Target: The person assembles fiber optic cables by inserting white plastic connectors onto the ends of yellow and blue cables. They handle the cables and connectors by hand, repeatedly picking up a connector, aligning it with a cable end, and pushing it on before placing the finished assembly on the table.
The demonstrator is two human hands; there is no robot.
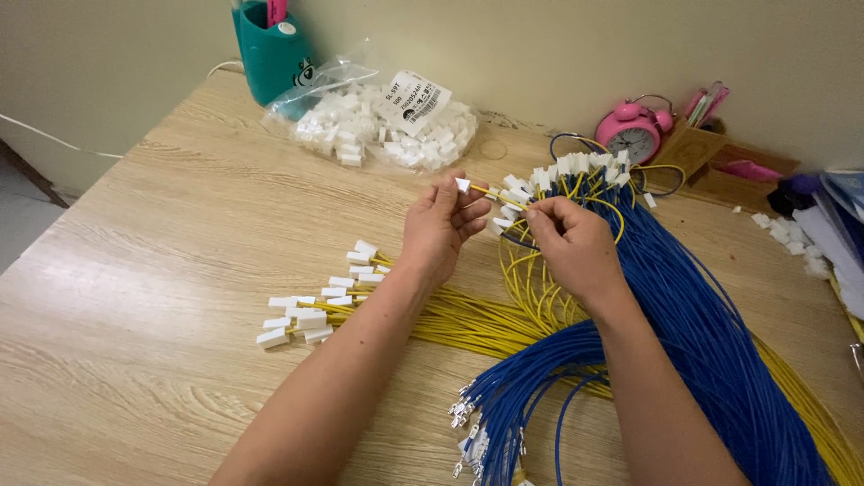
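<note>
Wooden desk (135,297); left hand (441,225) pinches white connector (463,184), right hand (571,243) apparently grips its yellow wire (504,197).

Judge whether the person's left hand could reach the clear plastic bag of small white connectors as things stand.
Probably yes. The left hand holds a small white connector, so it is occupied, but only bare wooden table lies between it and the clear plastic bag.

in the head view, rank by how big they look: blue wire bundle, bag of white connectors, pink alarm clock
1. blue wire bundle, though nearest the camera
2. bag of white connectors
3. pink alarm clock
</note>
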